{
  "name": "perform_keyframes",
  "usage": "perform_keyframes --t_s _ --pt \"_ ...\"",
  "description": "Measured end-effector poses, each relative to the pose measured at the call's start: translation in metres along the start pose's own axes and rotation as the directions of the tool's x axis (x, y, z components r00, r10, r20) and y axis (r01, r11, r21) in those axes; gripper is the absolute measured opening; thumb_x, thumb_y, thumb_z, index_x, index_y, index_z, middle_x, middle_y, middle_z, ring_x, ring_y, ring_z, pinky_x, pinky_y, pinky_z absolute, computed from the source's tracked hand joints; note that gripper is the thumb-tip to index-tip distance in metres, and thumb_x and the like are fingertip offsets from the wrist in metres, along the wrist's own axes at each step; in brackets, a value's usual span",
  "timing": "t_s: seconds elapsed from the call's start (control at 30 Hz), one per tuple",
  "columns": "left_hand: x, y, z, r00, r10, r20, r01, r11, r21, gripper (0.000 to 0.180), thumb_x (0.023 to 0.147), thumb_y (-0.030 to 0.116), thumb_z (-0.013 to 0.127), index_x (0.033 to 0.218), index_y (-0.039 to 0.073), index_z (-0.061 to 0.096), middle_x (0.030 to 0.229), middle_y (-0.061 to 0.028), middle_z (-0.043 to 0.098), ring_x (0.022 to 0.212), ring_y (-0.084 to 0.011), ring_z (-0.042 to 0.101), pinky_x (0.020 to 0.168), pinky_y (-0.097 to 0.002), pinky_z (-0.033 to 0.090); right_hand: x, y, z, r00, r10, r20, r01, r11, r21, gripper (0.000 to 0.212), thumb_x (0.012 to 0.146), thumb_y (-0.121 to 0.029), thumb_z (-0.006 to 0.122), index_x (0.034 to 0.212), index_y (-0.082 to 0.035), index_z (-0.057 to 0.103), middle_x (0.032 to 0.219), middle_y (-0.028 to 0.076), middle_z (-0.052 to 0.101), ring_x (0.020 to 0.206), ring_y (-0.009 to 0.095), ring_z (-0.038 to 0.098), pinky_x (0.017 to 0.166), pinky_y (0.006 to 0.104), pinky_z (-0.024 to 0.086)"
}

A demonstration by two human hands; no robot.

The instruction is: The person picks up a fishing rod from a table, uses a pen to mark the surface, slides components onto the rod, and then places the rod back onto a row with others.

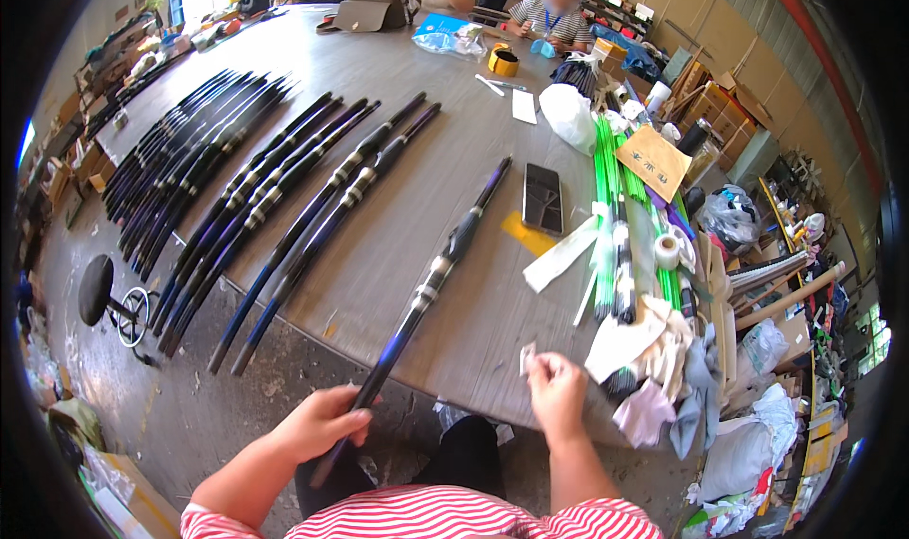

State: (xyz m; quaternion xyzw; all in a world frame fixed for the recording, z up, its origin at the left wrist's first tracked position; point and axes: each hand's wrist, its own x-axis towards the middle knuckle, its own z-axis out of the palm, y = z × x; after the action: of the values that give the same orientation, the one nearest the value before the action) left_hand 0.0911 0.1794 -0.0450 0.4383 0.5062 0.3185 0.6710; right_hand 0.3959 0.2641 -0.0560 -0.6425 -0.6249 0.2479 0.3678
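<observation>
My left hand (329,422) is wrapped round the butt of a dark fishing rod (410,319). The rod slants up and away to the right over the table, with a silver and black band partway along it. In a pinch, my right hand (557,393) holds a small whitish piece (526,358), too small to make out, above the table's near edge. More dark rods (317,207) lie side by side to the left, their butts jutting past the edge. A denser bundle of thinner rods (189,151) rests farther left.
On the table (454,113) lie a phone (543,198), white strips (561,255), green-wrapped rods (606,255), a brown paper (653,162), cloths (639,350) and a tape roll (503,62). Two people sit at the far side. A stool (97,289) stands at the left.
</observation>
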Motion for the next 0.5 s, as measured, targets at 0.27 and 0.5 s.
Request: perform_keyframes --t_s 0.27,0.5 --pt "-0.009 0.048 0.029 0.920 0.013 -0.392 0.252 0.745 0.618 0.059 0.073 0.026 0.070 0.119 -0.001 0.044 0.081 -0.0122 0.058 0.075 -0.0249 0.058 0.072 -0.0324 0.047 -0.003 0.000 -0.005 1.000 0.003 -0.021 -0.001 0.993 0.117 0.022 0.076 -0.018 0.066 0.090 -0.003 0.060 0.062 0.009 0.060 0.053 0.023 0.059 0.050 0.0333 0.046" --pt "-0.006 0.143 0.104 0.846 0.457 -0.274 0.165 0.264 0.950 0.059 0.070 0.023 0.069 0.119 0.005 0.044 0.112 -0.0178 0.046 0.108 -0.0344 0.043 0.092 -0.0418 0.036 -0.056 0.008 -0.074 0.850 -0.461 0.255 0.339 0.849 0.405 0.011 0.080 -0.015 0.062 0.082 -0.005 0.063 0.074 0.012 0.064 0.065 0.029 0.062 0.052 0.0330 0.048"
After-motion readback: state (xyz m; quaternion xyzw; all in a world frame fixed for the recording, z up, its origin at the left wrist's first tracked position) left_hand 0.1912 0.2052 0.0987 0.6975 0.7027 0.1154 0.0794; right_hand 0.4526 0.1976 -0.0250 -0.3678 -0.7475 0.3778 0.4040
